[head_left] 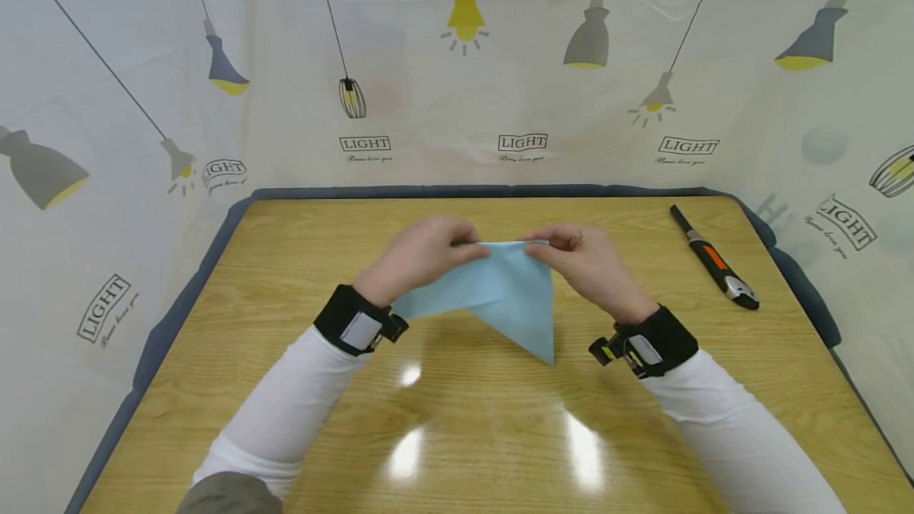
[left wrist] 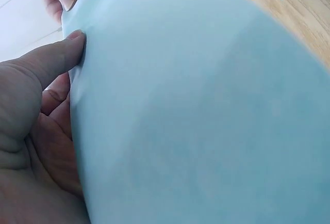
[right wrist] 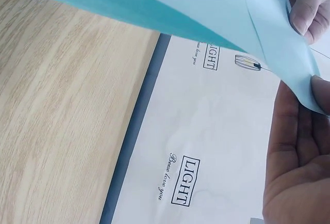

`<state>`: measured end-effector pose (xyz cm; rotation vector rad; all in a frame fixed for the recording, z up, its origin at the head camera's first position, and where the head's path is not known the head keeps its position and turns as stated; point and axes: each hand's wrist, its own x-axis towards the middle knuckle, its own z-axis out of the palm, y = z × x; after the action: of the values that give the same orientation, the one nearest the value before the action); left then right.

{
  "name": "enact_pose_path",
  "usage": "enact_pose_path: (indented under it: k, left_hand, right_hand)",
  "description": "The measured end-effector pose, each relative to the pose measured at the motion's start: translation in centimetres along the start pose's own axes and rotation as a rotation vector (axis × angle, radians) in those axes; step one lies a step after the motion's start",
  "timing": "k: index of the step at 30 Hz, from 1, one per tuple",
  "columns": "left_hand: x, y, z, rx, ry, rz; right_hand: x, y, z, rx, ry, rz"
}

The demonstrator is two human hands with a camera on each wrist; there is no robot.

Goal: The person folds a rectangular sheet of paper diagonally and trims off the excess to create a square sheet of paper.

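A sheet of light blue paper (head_left: 510,284) hangs folded between both hands above the table, one pointed corner dropping toward the wood. My left hand (head_left: 426,254) pinches its top edge, thumb in front and fingers behind. At the same edge, a short way to the right, my right hand (head_left: 581,262) pinches it too. In the left wrist view the paper (left wrist: 196,105) fills most of the picture, with the left thumb (left wrist: 56,59) on its edge. From the right wrist the paper (right wrist: 206,7) shows overlapping layers, and the right hand (right wrist: 301,157) grips its end.
A black and orange utility knife (head_left: 716,260) lies at the table's right side. The wooden table (head_left: 286,387) has a dark blue padded edge (head_left: 457,192). Behind it hangs a white curtain (head_left: 428,101) printed with lamps.
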<state>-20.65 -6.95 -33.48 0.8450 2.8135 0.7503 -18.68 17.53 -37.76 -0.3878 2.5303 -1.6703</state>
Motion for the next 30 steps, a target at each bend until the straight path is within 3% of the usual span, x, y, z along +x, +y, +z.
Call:
enact_pose_path:
  k: [7, 15, 21, 30]
  left_hand:
    - [0.2, 0.1, 0.2, -0.024, 0.006, 0.025]
    - [0.4, 0.3, 0.1, -0.015, -0.031, 0.029]
    - [1.0, 0.9, 0.0, -0.074, -0.069, 0.056]
    - [1.1, 1.1, 0.1, -0.104, -0.061, 0.062]
  right_hand:
    - [0.0, 0.0, -0.1, 0.008, -0.002, -0.01]
    - [-0.2, -0.2, 0.0, -0.036, 0.01, -0.026]
    - [-0.1, -0.7, 0.4, -0.032, 0.001, -0.025]
    - [0.1, -0.7, 0.4, 0.011, 0.006, -0.012]
